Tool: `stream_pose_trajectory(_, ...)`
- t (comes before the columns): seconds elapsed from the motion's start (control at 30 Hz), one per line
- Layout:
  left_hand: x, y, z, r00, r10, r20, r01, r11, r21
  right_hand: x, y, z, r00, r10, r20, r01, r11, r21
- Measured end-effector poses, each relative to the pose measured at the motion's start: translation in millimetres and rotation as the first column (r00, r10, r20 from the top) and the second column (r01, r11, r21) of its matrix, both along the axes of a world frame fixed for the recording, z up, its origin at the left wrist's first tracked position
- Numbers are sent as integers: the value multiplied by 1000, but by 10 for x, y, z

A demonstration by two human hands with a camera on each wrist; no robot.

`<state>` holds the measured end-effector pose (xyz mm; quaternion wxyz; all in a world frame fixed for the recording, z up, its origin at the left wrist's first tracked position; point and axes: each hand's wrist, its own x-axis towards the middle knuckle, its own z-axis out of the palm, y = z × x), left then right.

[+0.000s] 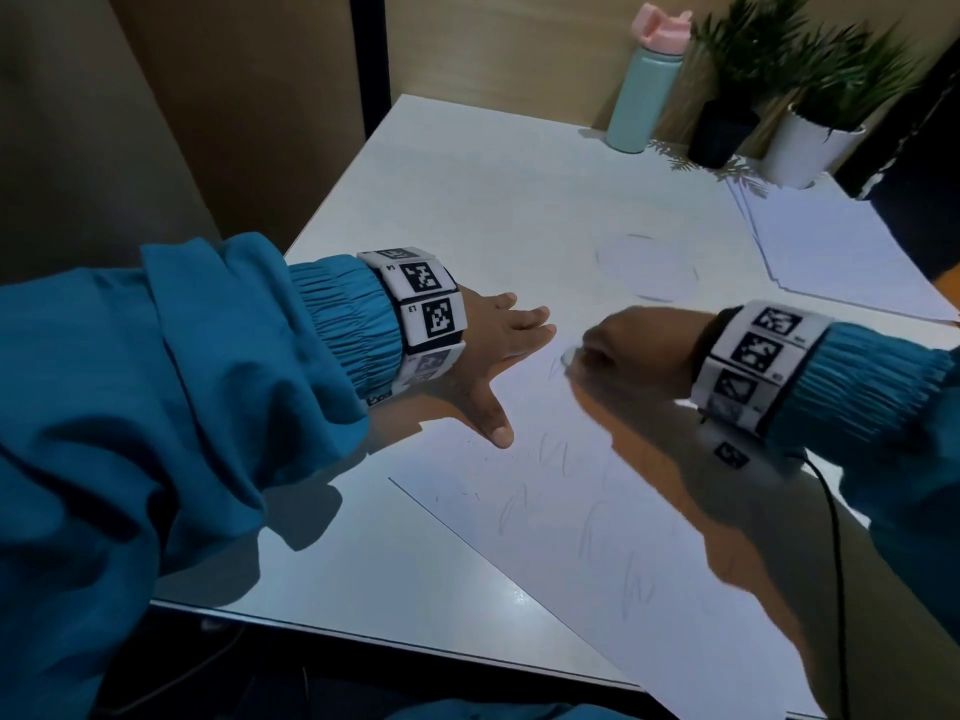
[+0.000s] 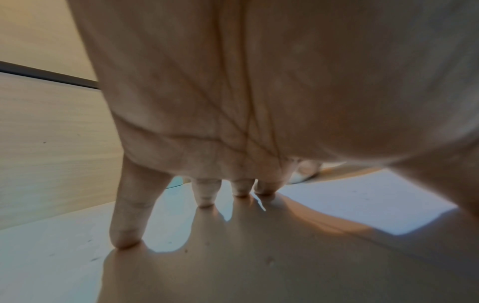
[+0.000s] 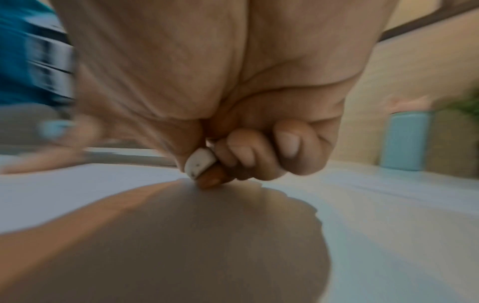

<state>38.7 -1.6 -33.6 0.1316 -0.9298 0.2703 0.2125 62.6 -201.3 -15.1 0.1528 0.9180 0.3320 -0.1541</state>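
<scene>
Several pencil marks left on the sheet, so judged mid-erasure and well short of done. Pinches a white eraser in the right grip, thumb and curled fingers closed round it, its tip touching the sheet directly beneath; blurred, so likely rubbing. Steadies the sheet with the left grip, just beside the right one: fingers straight and spread, tips pressing down, thumb stretched out toward the body. Next, probably: work the eraser toward the marks lying body-side of the right grip, in short light strokes, with the left grip's pressure close by so the paper neither creases nor slides on the tabletop.
</scene>
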Motion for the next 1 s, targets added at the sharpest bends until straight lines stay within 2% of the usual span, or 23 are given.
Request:
stream_pose_trajectory(0.07, -4, 3, 1, 1000, 1, 1, -1, 1000, 4, 65, -22, -26, 1000, -9, 22, 9, 1000, 4)
stream_pose_trajectory(0.2, 1, 13, -3, 1000, 1, -4, -1, 1000, -15, -331, 104, -111, 983, 101, -151, -88, 992, 93)
stream_pose_trajectory(0.27, 4, 10, -1, 1000, 2, -5, -2, 1000, -11, -185, 96, -74, 993, 76, -88, -74, 997, 19)
stream_pose_trajectory(0.37, 9, 8, 1, 1000, 1, -4, -1, 1000, -2, 51, 35, 13, 999, -33, 2, 33, 999, -32)
stream_pose_trajectory(0.53, -3, 3, 13, 1000, 0, -8, 0, 1000, -3, -399, 177, -96, 988, 109, -108, -101, 992, 76)
stream_pose_trajectory(0.67, -1, -7, 23, 1000, 4, -12, -5, 1000, -2, 23, 86, 36, 999, -47, -13, 47, 999, -12)
stream_pose_trajectory(0.73, -1, -3, 19, 1000, 8, -13, -8, 1000, -3, -52, 103, 9, 999, -20, -40, 20, 1000, -14)
stream_pose_trajectory(0.83, 6, -1, -1, 1000, -1, -7, 1, 1000, -1, -376, 177, -84, 987, 77, -143, -68, 995, 67)
stream_pose_trajectory(0.9, 2, -1, 0, 1000, -1, -1, 1, 1000, 8, -264, 168, -39, 993, 49, -111, -47, 999, 20)
stream_pose_trajectory(1.0, 0, -11, 10, 1000, -10, 1, 10, 1000, 10, 38, 99, 52, 996, -83, -16, 82, 996, -39)
